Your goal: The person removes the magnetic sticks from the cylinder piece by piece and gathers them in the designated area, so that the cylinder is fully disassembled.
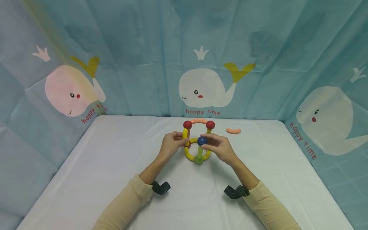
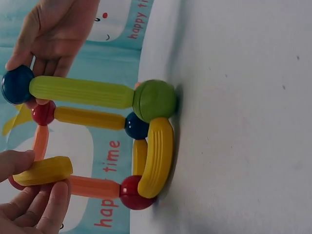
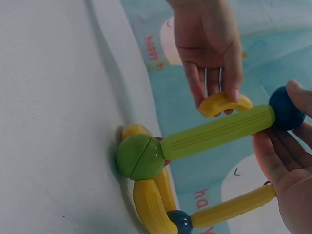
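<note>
Between thumb and fingers, my left hand (image 1: 169,145) pinches a yellow curved rod (image 2: 48,170), held beside the upper left of a ball-and-rod frame. My right hand (image 1: 219,147) grips the blue ball (image 1: 202,141) on top of an upright green rod (image 2: 80,92). That rod stands on a green ball (image 2: 156,101) at the front of the base. Yellow curved rods (image 2: 158,156) link the base balls, among them a red one (image 2: 136,192) and a dark blue one (image 3: 180,222). Behind, two upper red balls (image 1: 210,125) are joined by an orange curved rod (image 1: 199,121).
A loose orange curved rod (image 1: 233,131) lies on the white tabletop (image 1: 115,153), right of the frame. A blue curtain (image 1: 138,89) printed with whales hangs behind the table and along both sides. Dark wrist mounts (image 1: 235,192) stick out from both forearms.
</note>
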Demonstrator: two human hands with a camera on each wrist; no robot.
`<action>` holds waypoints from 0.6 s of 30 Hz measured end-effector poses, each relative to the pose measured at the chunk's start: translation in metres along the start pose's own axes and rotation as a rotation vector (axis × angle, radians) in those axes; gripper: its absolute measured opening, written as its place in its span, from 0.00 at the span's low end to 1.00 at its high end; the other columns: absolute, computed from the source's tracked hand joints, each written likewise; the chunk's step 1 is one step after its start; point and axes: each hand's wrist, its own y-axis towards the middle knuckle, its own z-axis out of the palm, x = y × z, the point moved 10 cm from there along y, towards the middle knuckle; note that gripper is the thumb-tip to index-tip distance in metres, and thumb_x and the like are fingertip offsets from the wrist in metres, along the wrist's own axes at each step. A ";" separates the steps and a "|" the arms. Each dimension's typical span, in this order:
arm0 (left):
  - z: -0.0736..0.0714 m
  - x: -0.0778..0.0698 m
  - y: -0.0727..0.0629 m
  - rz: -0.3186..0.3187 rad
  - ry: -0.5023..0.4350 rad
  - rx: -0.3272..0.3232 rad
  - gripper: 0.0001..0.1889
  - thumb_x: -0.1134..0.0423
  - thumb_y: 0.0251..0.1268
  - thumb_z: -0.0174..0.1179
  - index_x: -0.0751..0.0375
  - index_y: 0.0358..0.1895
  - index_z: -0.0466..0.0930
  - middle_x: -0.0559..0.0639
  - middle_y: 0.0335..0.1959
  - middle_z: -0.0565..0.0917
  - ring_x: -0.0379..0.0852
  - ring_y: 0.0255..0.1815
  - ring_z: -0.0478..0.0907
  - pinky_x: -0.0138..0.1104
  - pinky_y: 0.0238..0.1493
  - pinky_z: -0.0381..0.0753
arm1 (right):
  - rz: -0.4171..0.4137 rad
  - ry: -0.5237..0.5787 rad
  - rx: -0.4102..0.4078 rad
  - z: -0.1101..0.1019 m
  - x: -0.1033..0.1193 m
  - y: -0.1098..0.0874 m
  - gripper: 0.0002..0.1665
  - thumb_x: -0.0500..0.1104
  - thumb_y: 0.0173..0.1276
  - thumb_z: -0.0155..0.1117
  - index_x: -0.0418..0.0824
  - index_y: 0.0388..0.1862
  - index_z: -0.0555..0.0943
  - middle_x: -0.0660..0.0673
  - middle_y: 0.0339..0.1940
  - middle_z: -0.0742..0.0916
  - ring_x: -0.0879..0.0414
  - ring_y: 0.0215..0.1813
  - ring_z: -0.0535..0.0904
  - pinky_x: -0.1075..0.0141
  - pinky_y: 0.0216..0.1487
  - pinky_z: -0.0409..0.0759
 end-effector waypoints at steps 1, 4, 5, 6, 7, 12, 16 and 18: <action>-0.001 -0.001 0.001 0.020 0.035 -0.010 0.18 0.59 0.61 0.67 0.62 0.52 0.81 0.56 0.42 0.87 0.47 0.41 0.86 0.39 0.52 0.84 | 0.000 0.000 0.000 0.000 0.000 0.000 0.25 0.36 0.63 0.69 0.31 0.59 0.78 0.31 0.57 0.83 0.67 0.50 0.84 0.70 0.55 0.81; -0.004 -0.005 0.002 0.080 0.121 -0.039 0.19 0.58 0.60 0.68 0.62 0.52 0.81 0.56 0.44 0.87 0.49 0.44 0.84 0.39 0.51 0.84 | -0.004 0.005 0.001 0.000 0.001 0.000 0.25 0.35 0.63 0.68 0.29 0.59 0.77 0.30 0.57 0.83 0.67 0.50 0.84 0.71 0.55 0.81; -0.005 -0.007 0.002 0.094 0.140 -0.045 0.19 0.58 0.60 0.69 0.62 0.52 0.81 0.56 0.45 0.87 0.50 0.46 0.84 0.40 0.52 0.84 | -0.005 0.007 0.002 0.000 0.002 0.001 0.25 0.35 0.63 0.68 0.29 0.59 0.77 0.30 0.56 0.83 0.67 0.50 0.84 0.71 0.55 0.81; -0.006 -0.008 0.002 0.108 0.155 -0.051 0.20 0.58 0.60 0.69 0.62 0.53 0.81 0.56 0.46 0.87 0.51 0.47 0.84 0.40 0.52 0.84 | -0.006 0.009 0.003 0.000 0.002 0.001 0.26 0.35 0.63 0.68 0.28 0.59 0.77 0.30 0.56 0.83 0.67 0.50 0.84 0.71 0.55 0.81; -0.007 -0.008 0.002 0.115 0.165 -0.055 0.20 0.58 0.60 0.68 0.62 0.53 0.81 0.56 0.46 0.86 0.51 0.47 0.84 0.40 0.52 0.84 | -0.007 0.012 0.004 0.001 0.003 0.001 0.26 0.35 0.63 0.68 0.28 0.59 0.77 0.30 0.56 0.83 0.67 0.50 0.84 0.71 0.55 0.81; -0.008 -0.007 0.002 0.121 0.189 -0.039 0.20 0.58 0.61 0.67 0.62 0.54 0.80 0.57 0.48 0.86 0.51 0.49 0.82 0.40 0.53 0.84 | -0.009 0.011 0.008 0.001 0.001 0.002 0.26 0.36 0.63 0.69 0.28 0.59 0.77 0.30 0.56 0.83 0.68 0.49 0.83 0.71 0.55 0.81; -0.005 -0.002 0.000 0.080 0.289 0.019 0.22 0.57 0.63 0.66 0.63 0.57 0.80 0.56 0.50 0.86 0.52 0.51 0.82 0.41 0.53 0.83 | -0.009 -0.004 0.001 0.000 0.001 0.001 0.25 0.36 0.63 0.69 0.30 0.58 0.78 0.31 0.56 0.83 0.68 0.49 0.83 0.71 0.55 0.81; -0.002 0.003 -0.001 0.042 0.375 0.069 0.22 0.56 0.63 0.65 0.63 0.58 0.80 0.56 0.50 0.86 0.51 0.50 0.82 0.42 0.52 0.84 | -0.008 -0.009 -0.002 -0.001 0.001 0.001 0.25 0.36 0.63 0.69 0.30 0.58 0.78 0.31 0.56 0.83 0.68 0.50 0.83 0.71 0.55 0.81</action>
